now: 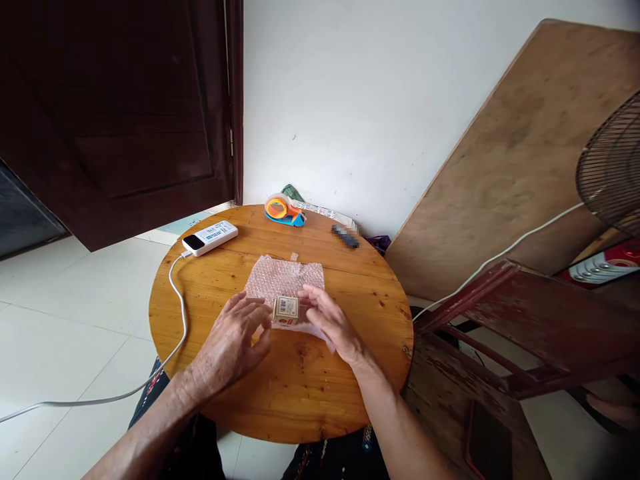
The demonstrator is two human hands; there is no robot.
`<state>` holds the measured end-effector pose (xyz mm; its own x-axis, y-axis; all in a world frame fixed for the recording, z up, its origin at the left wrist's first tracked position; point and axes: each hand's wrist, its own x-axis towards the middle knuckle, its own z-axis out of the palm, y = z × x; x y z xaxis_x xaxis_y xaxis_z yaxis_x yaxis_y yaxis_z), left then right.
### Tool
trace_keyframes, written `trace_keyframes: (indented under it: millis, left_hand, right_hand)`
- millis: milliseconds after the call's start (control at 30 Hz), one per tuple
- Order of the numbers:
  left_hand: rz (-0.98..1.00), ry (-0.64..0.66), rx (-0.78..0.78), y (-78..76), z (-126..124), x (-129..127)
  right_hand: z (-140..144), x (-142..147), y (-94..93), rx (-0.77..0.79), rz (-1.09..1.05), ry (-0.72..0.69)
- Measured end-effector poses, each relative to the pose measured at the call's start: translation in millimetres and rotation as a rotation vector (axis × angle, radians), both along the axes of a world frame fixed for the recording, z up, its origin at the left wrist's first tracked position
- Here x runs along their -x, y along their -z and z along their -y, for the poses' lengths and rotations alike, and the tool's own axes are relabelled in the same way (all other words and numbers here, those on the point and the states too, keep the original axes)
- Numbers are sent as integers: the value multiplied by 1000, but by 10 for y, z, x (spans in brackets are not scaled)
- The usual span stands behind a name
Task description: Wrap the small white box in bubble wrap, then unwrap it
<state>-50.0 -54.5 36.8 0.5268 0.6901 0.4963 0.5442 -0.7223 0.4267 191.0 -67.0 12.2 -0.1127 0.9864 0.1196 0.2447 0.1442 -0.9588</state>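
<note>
My left hand (241,333) and right hand (333,323) are loosely spread either side of a small box (287,309) on bubble wrap (277,277); I can't tell whether fingertips touch it. I seem to be positioning the box; the next move calls for a light touch. The wooden table (300,407) also bears a tape dispenser (285,211), near a white wall (350,100).
</note>
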Motion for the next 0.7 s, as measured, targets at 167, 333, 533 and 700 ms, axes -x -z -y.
trace_keyframes:
  millis: [167, 333, 533, 700]
  left_hand:
    - [-114, -68, 84, -188, -278, -173]
    - [-39, -76, 119, -106, -460, -235]
    - [98, -22, 242, 95, -547, -176]
    - [133, 24, 360, 141, -563, -209]
  right_hand:
    - [23, -101, -321, 35, -18, -132]
    - [-136, 27, -495, -8, 366, -54]
    - [-330, 96, -334, 35, 298, -29]
    - [-331, 88, -219, -121, 241, 21]
